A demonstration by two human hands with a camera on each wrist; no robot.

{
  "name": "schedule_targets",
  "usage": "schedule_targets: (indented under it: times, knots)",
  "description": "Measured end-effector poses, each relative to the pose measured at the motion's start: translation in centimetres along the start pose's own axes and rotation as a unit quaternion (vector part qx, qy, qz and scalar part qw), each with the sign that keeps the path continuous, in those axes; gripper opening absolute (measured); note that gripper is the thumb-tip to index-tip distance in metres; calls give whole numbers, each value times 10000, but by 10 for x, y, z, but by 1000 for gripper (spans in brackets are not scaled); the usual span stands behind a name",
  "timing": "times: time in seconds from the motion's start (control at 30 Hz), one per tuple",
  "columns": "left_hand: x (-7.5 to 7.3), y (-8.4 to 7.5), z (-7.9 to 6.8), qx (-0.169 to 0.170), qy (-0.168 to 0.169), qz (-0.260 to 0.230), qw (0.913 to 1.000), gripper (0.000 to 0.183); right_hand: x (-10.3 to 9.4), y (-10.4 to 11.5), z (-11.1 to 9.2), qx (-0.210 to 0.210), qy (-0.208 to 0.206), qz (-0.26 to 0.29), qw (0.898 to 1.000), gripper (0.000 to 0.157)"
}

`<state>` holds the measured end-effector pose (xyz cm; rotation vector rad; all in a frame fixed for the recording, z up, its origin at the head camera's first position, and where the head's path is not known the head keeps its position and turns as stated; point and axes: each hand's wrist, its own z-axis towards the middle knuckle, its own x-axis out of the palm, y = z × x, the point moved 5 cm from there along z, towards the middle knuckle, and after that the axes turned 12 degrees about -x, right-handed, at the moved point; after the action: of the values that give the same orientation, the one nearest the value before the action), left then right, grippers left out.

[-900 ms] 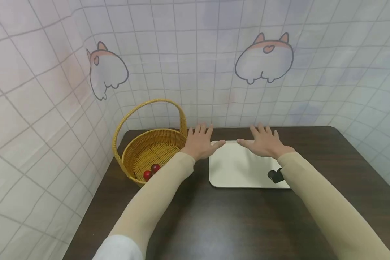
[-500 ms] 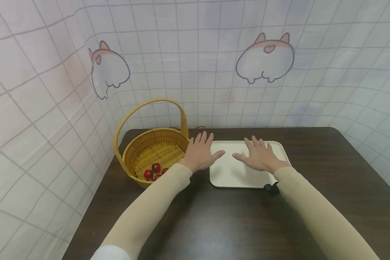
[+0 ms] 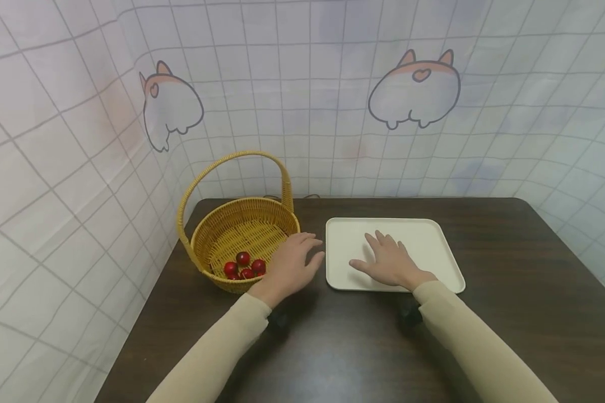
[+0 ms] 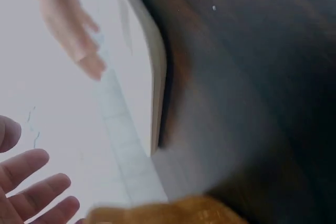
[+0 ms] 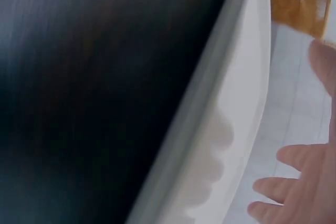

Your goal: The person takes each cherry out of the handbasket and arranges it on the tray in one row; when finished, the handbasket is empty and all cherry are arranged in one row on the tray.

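My left hand (image 3: 288, 266) hovers at the right front of a yellow wicker basket (image 3: 282, 208), its fingers relaxed and holding nothing. Several dark red round fruits (image 3: 243, 258), cherry- or plum-like, lie at the basket's front inside; part of the group is hidden by the rim. Over a white rectangular tray (image 3: 433, 246), my right hand (image 3: 390, 262) is spread with nothing in it. In the right wrist view its fingers (image 5: 294, 156) stand apart from the tray (image 5: 239, 93), which bears their shadow. The left wrist view shows the loose left fingers (image 4: 39, 195) near the basket (image 4: 168, 212).
A dark wooden table (image 3: 343, 341) carries the basket at left and the tray right of centre. Behind and to the left hangs a white gridded cloth (image 3: 312, 112) with cartoon animal prints. The basket's tall arched handle (image 3: 252, 153) rises above its rim.
Both hands have drawn back toward the person and lower in the head view. The left has moved slightly left, its fingers less spread, uncovering more fruit. Basket and tray have stayed put.
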<state>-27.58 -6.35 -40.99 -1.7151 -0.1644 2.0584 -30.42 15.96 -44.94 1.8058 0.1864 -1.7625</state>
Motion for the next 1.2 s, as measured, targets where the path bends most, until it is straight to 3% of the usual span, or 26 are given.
schedule_targets:
  times: [0.1,0.2,0.33,0.43,0.53,0.7,0.77,0.8,0.83,0.87,0.93,1.03,1.07,1.13,1.2]
  knots:
    - [-19,17,-15,-177,-591,-592,9963,32,3,14,2,-383,-366,72,9986,80]
    - [-41,36,-30,-227,-1342,-1037,9852,24,5,28,4,-703,-666,159,9952,63]
    - [-65,64,-49,-281,-2176,-1546,9633,18,7,46,6,-775,-958,365,9917,46]
    - [-76,88,-64,-472,-2770,-1934,9400,16,8,61,10,-806,-1147,534,9887,39]
    - [-83,114,-79,-910,-3462,-2415,9020,15,10,77,16,-846,-1251,704,9860,35]
    - [-80,146,-98,-1724,-4466,-3477,8062,22,11,103,26,-1001,-1474,853,9803,31]
    - [-74,158,-104,-1972,-4668,-3764,7756,31,12,116,32,-1174,-1591,906,9761,30]
    - [-71,163,-106,-2060,-4709,-3848,7666,36,13,121,34,-1259,-1644,934,9739,29]
    - [-68,167,-107,-2119,-4700,-3875,7642,41,14,127,37,-1334,-1699,973,9715,29]
    - [-64,171,-107,-2177,-4660,-3830,7673,45,14,132,39,-1393,-1759,1023,9691,28]
    - [-58,178,-105,-2221,-4467,-3655,7858,50,14,139,43,-1509,-1892,1194,9629,26]
    - [-50,184,-96,-2186,-3920,-3414,8258,51,13,147,48,-1672,-2100,1431,9526,24]
    - [-48,184,-93,-2194,-3718,-3396,8357,51,13,149,49,-1728,-2160,1484,9495,23]
    - [-43,185,-88,-2265,-3304,-3518,8460,52,12,152,53,-1823,-2236,1572,9445,22]
    - [-41,184,-84,-2393,-3010,-3618,8493,53,12,154,56,-1857,-2242,1592,9434,23]
